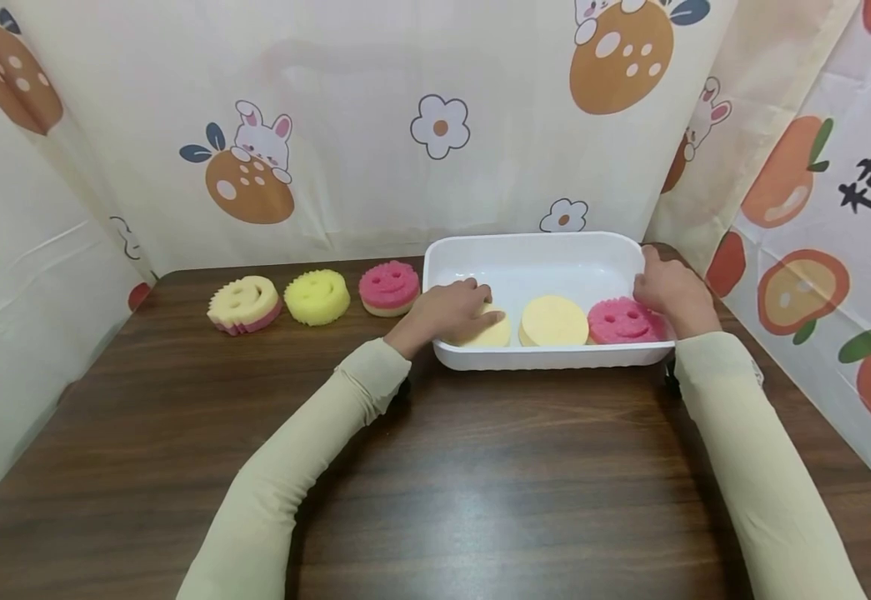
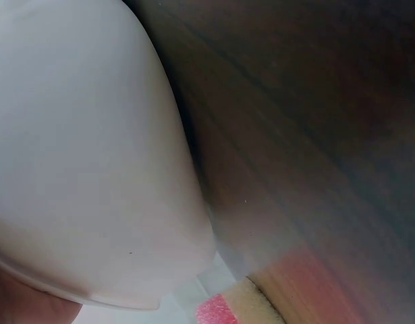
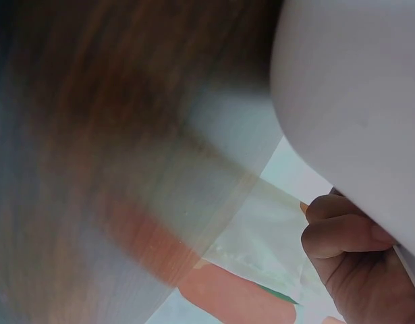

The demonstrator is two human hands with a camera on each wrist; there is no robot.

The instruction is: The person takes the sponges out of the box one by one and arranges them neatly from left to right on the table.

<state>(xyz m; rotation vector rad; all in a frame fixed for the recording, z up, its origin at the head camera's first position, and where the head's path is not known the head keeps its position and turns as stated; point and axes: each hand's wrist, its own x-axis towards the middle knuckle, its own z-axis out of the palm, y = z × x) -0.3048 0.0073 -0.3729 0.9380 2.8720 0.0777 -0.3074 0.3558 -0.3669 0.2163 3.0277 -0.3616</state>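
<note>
A white tray (image 1: 533,358) sits near the back of the table with three round sponges in a row along its front side. My left hand (image 1: 450,310) reaches over the left rim and grips the pale yellow sponge (image 1: 489,335), covering part of it. Beside that lies another pale yellow sponge (image 1: 553,322), in the middle. The pink smiley-face sponge (image 1: 625,322) is at the right end. My right hand (image 1: 671,287) holds the tray's right rim; its fingers curl outside the wall in the right wrist view. The left wrist view mostly shows the tray's outer wall.
Left of the tray stand a pink smiley sponge (image 1: 389,288), a yellow one (image 1: 317,297) and a cream-and-pink one (image 1: 245,304). Behind the dark wooden table (image 1: 480,492) hangs a patterned curtain (image 1: 375,125); more printed cloth hangs at both sides.
</note>
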